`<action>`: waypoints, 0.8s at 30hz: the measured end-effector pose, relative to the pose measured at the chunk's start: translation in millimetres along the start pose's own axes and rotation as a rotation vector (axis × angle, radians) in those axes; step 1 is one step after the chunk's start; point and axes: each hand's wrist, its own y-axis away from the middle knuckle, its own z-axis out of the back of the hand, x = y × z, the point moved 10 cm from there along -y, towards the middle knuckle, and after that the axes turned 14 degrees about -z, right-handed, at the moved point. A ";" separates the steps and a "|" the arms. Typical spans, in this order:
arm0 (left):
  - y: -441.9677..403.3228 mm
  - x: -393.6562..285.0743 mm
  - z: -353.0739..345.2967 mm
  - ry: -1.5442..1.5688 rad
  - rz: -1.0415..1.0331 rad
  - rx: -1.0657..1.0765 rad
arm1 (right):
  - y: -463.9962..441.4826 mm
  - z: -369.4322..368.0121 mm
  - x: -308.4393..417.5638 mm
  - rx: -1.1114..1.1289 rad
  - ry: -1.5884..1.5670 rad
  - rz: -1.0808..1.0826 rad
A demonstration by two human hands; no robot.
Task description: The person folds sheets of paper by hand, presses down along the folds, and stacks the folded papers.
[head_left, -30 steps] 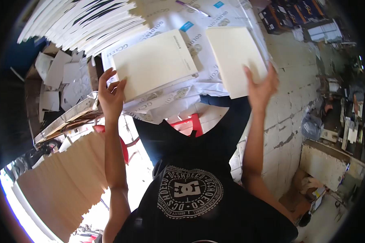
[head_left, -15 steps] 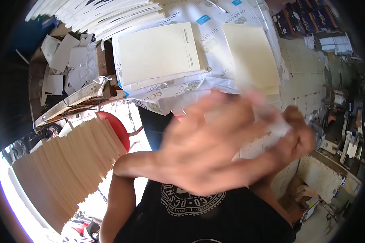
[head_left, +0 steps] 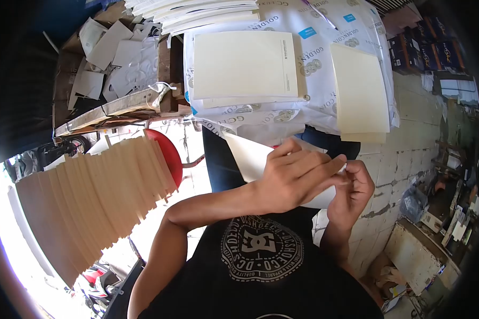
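Note:
Cream sheets (head_left: pixel 247 151) hang in front of my chest, partly hidden behind my hands. My right hand (head_left: pixel 352 191) is closed on their right end, thumb and fingers pinched at the edge. My left hand (head_left: pixel 303 178) reaches across in front of the sheets, its fingers bent together and meeting the right hand's fingertips at that same edge. Beyond the hands, a cream stack with small print (head_left: pixel 245 66) lies on the table's printed white wrapping (head_left: pixel 314 66). To its right lies a narrower cream stack (head_left: pixel 361 93), overhanging the table's near edge.
A pen (head_left: pixel 320 14) lies at the table's far side, near a tall pile of white papers (head_left: pixel 197 15). Scrap paper fills a wooden bin (head_left: pixel 162 66) at the left. A large brown stack (head_left: pixel 93 199) and a red stool (head_left: pixel 167 157) stand lower left.
Both hands have left the table stacks and come together nearer my chest, with cream sheets now between them. The view has shifted, so the table appears farther right.

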 end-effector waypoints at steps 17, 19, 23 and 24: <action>87.0 161.1 251.4 -1.016 0.375 -0.253 | 5.1 194.8 88.9 -0.201 0.202 0.393; 136.0 213.1 292.7 -1.131 0.640 -0.193 | 13.2 187.3 118.1 -0.028 0.099 0.613; 130.6 182.4 273.4 -1.250 0.396 -0.293 | -15.1 183.5 122.4 -0.208 0.116 0.563; 122.9 172.0 254.5 -1.187 0.363 -0.258 | -31.2 178.0 107.5 -0.331 0.119 0.492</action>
